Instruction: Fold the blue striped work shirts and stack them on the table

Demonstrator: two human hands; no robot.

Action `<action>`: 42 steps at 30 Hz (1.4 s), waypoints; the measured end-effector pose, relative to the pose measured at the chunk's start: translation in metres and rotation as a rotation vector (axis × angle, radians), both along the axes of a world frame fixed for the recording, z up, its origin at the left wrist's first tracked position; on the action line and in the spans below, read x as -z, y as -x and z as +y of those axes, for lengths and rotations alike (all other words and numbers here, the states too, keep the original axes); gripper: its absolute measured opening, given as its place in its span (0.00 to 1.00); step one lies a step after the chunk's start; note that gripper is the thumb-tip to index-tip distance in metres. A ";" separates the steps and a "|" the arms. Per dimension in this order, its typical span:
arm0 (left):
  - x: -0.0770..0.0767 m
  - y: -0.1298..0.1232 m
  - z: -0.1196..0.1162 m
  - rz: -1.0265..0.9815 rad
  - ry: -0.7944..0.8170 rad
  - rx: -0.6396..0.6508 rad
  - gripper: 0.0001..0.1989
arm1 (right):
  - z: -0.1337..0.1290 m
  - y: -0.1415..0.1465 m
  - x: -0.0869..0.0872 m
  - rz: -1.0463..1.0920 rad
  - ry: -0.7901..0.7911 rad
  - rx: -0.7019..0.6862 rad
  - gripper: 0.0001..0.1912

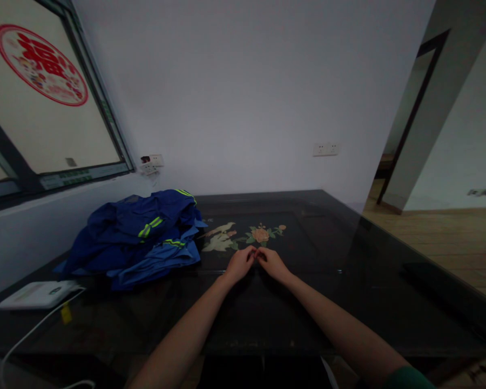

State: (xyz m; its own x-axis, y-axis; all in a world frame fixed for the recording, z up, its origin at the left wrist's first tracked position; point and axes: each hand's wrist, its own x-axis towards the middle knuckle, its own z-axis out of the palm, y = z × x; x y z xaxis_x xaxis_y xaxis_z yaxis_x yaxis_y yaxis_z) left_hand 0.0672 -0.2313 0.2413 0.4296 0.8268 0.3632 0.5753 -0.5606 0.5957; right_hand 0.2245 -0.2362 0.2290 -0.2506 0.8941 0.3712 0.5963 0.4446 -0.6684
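My left hand (242, 262) and my right hand (272, 262) meet at the fingertips above the dark, glossy table (324, 302). Both have their fingers curled inward and closed, and no object shows in either. Just beyond them, a flower and bird picture (261, 235) decorates the tabletop. To the left of my hands lies a heaped pile of blue clothes (133, 237) with yellow-green reflective strips, apart from both hands.
A white flat device (36, 295) with a white cable (40, 320) and a yellow tag (66, 313) rests at the table's left. Wall sockets (326, 149) are behind the table. A dark flat item (437, 286) lies near the right edge.
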 end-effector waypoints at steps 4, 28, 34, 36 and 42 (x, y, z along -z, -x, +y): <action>0.002 0.000 0.001 -0.003 -0.005 0.003 0.13 | 0.001 0.000 0.001 -0.013 -0.005 0.000 0.09; -0.035 0.116 0.025 0.335 0.006 -0.957 0.21 | -0.008 0.000 -0.008 -0.060 -0.020 -0.026 0.10; -0.019 0.148 0.027 0.569 -0.013 -0.883 0.28 | -0.007 0.000 -0.005 -0.074 -0.029 -0.038 0.11; -0.008 0.153 0.028 0.620 -0.001 -0.846 0.25 | -0.006 0.000 -0.004 -0.089 -0.026 -0.041 0.11; 0.007 0.173 0.040 0.580 -0.040 -0.845 0.23 | -0.007 0.000 -0.006 -0.111 -0.025 -0.044 0.10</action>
State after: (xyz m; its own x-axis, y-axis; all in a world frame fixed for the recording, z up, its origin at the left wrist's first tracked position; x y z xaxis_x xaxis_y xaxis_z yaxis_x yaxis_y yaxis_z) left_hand -0.1059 -0.1914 0.2341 -0.1690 0.9325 0.3193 0.9849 0.1478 0.0898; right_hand 0.2248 -0.2435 0.2353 -0.3300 0.8721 0.3613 0.6455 0.4877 -0.5878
